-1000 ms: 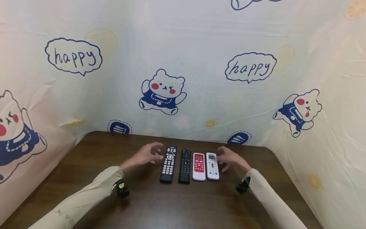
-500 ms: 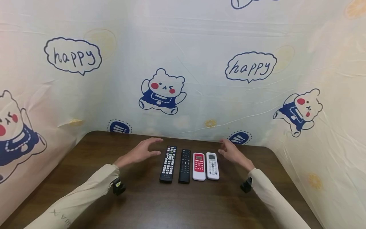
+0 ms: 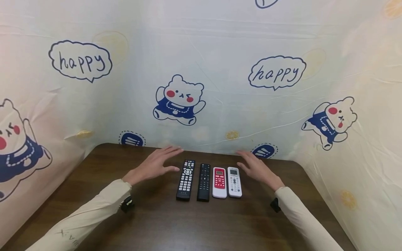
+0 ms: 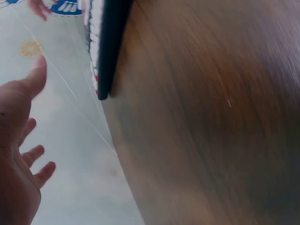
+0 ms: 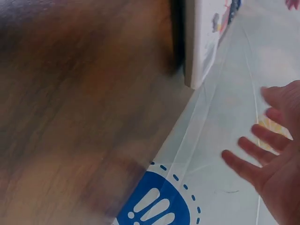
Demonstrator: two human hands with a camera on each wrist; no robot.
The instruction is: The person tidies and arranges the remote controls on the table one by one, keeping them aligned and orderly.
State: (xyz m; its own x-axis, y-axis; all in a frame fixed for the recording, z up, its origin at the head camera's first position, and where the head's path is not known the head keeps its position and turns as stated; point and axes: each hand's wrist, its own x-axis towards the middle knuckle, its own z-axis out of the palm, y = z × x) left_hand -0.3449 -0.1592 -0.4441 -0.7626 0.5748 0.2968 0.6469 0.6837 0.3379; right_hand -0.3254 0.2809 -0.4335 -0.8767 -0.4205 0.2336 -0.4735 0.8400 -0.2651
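Several remote controls lie side by side on the brown table, long sides roughly parallel. Leftmost is a black remote with white buttons [image 3: 186,180]; beside it lies a slimmer black remote [image 3: 203,182]. A white remote with a red face [image 3: 219,182] comes third, and a white remote with a grey screen [image 3: 234,182] is at the right end. My left hand [image 3: 154,165] hovers left of the first black remote, thumb and fingers spread, holding nothing. To the right of the white remote, my right hand [image 3: 259,169] is likewise spread and holds nothing. Both wrist views show the fingers apart from the remotes.
The dark wooden table [image 3: 201,226] extends in front of the remotes. A pale curtain [image 3: 220,52] printed with bears and the word "happy" surrounds it at the back and sides. Each wrist carries a small black camera [image 3: 127,204].
Both hands have moved away from the outer remotes, and their fingers have straightened and spread. The remotes stay in the same row on the table.
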